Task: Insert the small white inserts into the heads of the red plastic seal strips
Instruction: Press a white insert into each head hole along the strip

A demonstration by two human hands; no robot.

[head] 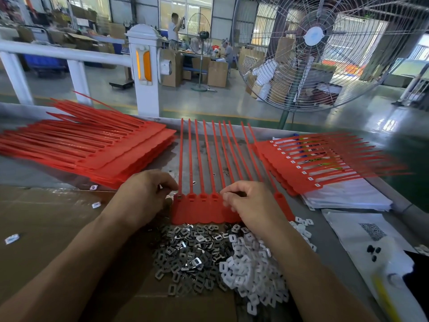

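A joined sheet of red seal strips lies in front of me, its tails pointing away. My left hand rests at the sheet's left end, fingertips pinched at the first head. Over the heads right of the middle sits my right hand, fingers curled; whether it holds an insert is hidden. Close to me lie a heap of white inserts and a heap of grey metal clips.
A thick stack of red strips lies at the left. At the right, a strip sheet with white inserts in its heads rests on white bags. Brown cardboard covers the near left. A big fan stands behind the table.
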